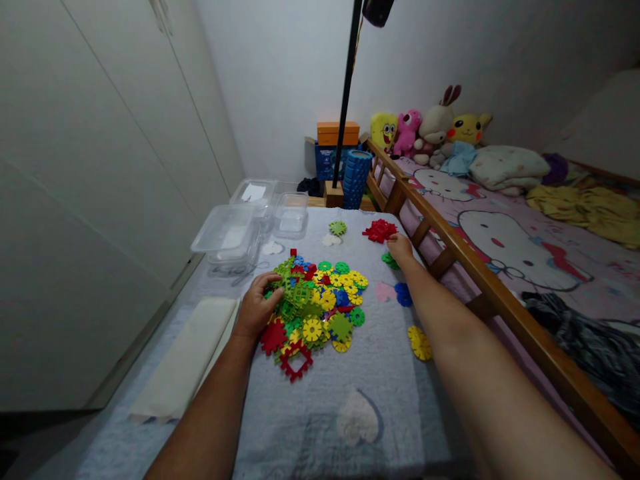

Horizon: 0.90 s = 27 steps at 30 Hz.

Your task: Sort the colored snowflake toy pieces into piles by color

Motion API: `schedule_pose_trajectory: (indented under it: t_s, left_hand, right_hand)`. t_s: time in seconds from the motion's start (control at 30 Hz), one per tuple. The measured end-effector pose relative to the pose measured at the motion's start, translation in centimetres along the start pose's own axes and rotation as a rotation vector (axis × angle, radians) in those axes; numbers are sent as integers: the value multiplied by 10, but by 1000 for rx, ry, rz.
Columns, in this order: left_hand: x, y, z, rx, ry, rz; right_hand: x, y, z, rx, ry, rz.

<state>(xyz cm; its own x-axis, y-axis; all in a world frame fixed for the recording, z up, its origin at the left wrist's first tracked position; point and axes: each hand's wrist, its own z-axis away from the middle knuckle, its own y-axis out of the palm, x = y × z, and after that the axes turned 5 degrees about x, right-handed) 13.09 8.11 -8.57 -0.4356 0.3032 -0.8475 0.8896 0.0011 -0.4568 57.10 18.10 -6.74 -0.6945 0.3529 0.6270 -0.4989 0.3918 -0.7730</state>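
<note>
In the head view, the left hand (259,303) is at the left edge of a mixed pile (327,301) of plastic pieces in the middle of the desk (385,400). The pile lies to the right of its fingers, which reach over the lime pieces (295,293). That hand is the nearer one by far. It is loosely curved, thumb and fingers parted, and no piece is clearly held in it.

The right hand (401,250) is well apart from the pile, out toward the far right corner, at the near right edge of a red cluster (380,231). Its fingers are drawn together and narrow; whether they pinch a piece I cannot tell. The red cluster lies just beyond the fingertips and to their left, spread a little wider from side to side. Green pieces (389,261) lie just on the near side of it, and a blue group (403,295) and a yellow group (419,343) follow along the forearm. A single lime group (337,228) is left of the red cluster.

The pieces look flat and thin, some round with notched rims, some square with toothed edges; one red square is an open frame. The pile is tangled, with no clear long axis; its pieces overlap at many angles.
</note>
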Motion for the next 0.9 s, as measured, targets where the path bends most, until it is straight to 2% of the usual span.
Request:
schedule_pose_trajectory:
  t_s: [0.13,0.27,0.33,0.43,0.53,0.6,0.73,0.9]
  left_hand:
    - [0,0,0,2,-1,5]
    - [1,0,0,5,-13,23]
    - [2,0,-1,5,-15,29]
    - [4,0,-1,5,-8,28]
    - [6,1,-2,2,-3,26]
    - [6,1,-2,0,-3,26]
    - [6,1,-1,0,-4,26]
    - [5,1,-1,0,3,18]
  right_hand:
    - [4,-8,9,-19,-51,-13]
    - [19,-12,22,74,-199,-73]
    - [30,-12,33,188,-286,-112]
    - [50,-11,57,445,-422,-118]
    - [73,-11,85,677,-559,-28]
    - [87,-11,104,755,-623,60]
    - [107,-1,131,736,-749,204]
    - [114,16,144,727,-837,314]
